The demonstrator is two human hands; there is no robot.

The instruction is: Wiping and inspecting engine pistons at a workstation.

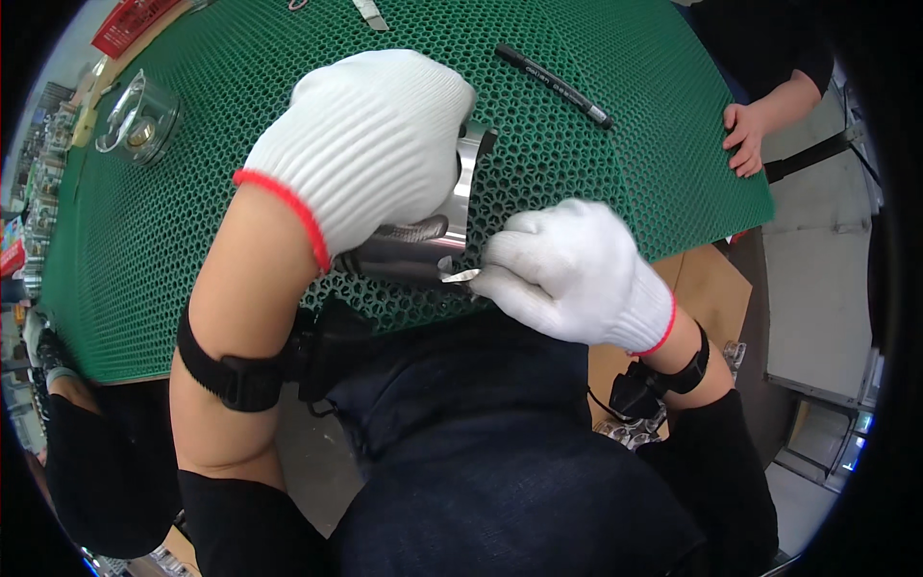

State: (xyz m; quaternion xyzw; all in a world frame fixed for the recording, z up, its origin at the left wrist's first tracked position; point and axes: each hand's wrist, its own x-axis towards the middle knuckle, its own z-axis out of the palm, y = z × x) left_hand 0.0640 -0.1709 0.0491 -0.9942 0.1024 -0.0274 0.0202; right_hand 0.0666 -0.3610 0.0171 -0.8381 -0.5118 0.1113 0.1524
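Note:
My left hand [370, 144], in a white knit glove with a red cuff, is wrapped over a shiny, dark metal cylinder [409, 258] lying on the green mat. The glove hides much of the cylinder, and I cannot make out its exact kind. To its right, my right hand [572, 269], gloved the same way, is closed with the fingers curled in. A small pointed silver metal blade [461, 276] sticks out from its fingertips and meets the cylinder's near right edge. Whatever handle it has is hidden in the glove.
The green mat [663, 154] has a honeycomb pattern. A black marker [555, 85] lies beyond my hands, and a utility knife [369, 13] at the far edge. A clear container [144, 130] and red basket [130, 27] are far left. Another person's hand [748, 135] rests at right.

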